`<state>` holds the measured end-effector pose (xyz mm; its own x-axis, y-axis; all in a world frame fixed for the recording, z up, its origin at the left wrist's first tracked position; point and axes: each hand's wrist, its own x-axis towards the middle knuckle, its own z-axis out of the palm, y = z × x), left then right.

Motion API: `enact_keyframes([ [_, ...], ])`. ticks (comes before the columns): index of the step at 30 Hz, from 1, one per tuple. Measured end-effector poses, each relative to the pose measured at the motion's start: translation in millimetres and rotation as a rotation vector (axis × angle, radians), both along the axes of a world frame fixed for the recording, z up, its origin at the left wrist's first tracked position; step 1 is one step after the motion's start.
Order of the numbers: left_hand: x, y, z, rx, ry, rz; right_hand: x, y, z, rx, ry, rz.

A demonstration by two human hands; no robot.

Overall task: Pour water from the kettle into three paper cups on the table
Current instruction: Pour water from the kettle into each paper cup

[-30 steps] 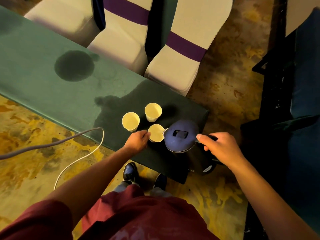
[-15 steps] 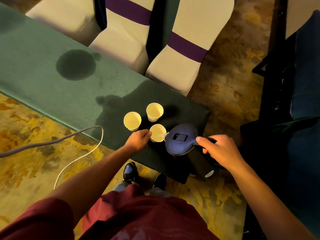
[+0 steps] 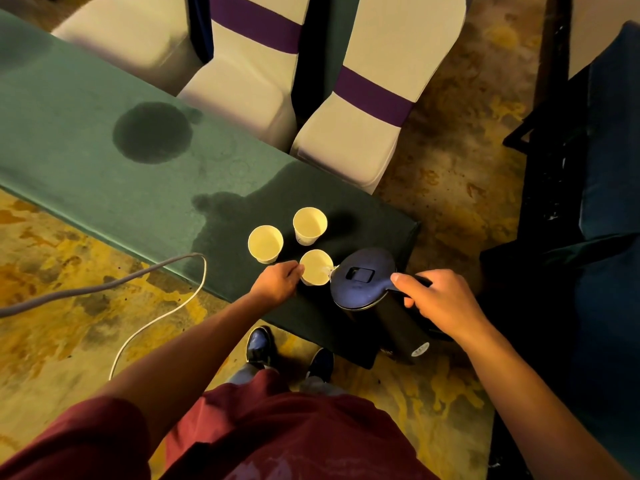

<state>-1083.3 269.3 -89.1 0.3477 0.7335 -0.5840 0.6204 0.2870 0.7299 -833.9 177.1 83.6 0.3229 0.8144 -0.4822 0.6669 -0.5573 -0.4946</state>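
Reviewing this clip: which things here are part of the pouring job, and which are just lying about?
Part of the job:
- kettle, gripped by the right hand
- near cup, held by the left hand
- left cup
- far cup

Lying about:
- cable on the floor
- covered chairs
- wet patch on the tablecloth

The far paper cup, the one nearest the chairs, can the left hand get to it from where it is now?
Probably yes. The left hand holds the near cup, and the far cup stands just beyond with only bare tablecloth between; it must let go first.
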Motion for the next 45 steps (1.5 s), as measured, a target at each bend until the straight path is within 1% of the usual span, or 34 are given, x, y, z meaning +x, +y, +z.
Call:
enact_keyframes([
  [12, -2.9, 2.0, 1.2, 0.003, -0.012, -0.006, -0.6, -2.4, -6.2, -0.007, 0.007, -0.01],
  [18, -3.1, 1.0, 0.4, 0.014, -0.008, -0.005, 2.6, -5.2, -11.0, -0.009, 0.066, -0.055],
  [22, -3.4, 2.5, 1.1, 0.013, 0.003, -0.014, 6.6, -7.2, -16.0, 0.015, 0.138, -0.14],
  [25, -2.2, 2.7, 3.0, -0.001, 0.016, -0.008, 10.2, -9.6, -20.5, 0.048, 0.238, -0.189],
  [27, -1.7, 2.5, 4.4, -0.009, 0.02, -0.002, 12.3, -12.8, -22.0, 0.083, 0.292, -0.188],
  [30, -1.1, 0.6, 7.5, 0.004, 0.031, 0.007, 14.0, -18.7, -23.6, 0.131, 0.319, -0.164],
  [35, -0.6, -1.9, 11.9, 0.008, 0.064, 0.049, 16.3, -27.6, -24.2, 0.216, 0.526, -0.312],
  [37, -2.4, -1.7, 15.8, 0.06, 0.108, 0.076, 17.2, -28.6, -21.4, 0.227, 0.565, -0.358],
  [38, -2.6, -0.5, 20.5, 0.119, 0.135, 0.097, 19.0, -28.3, -19.5, 0.238, 0.574, -0.369],
  [40, -1.5, 2.9, 31.0, 0.236, 0.165, 0.152, 25.8, -28.5, -18.0, 0.253, 0.584, -0.372],
  [43, -2.8, 19.5, 44.8, 0.361, 0.18, 0.23, 35.7, -23.0, -11.1, 0.295, 0.601, -0.372],
  [45, -2.3, 34.6, 52.1, 0.46, 0.209, 0.267, 42.1, -16.6, -6.9, 0.329, 0.58, -0.344],
])
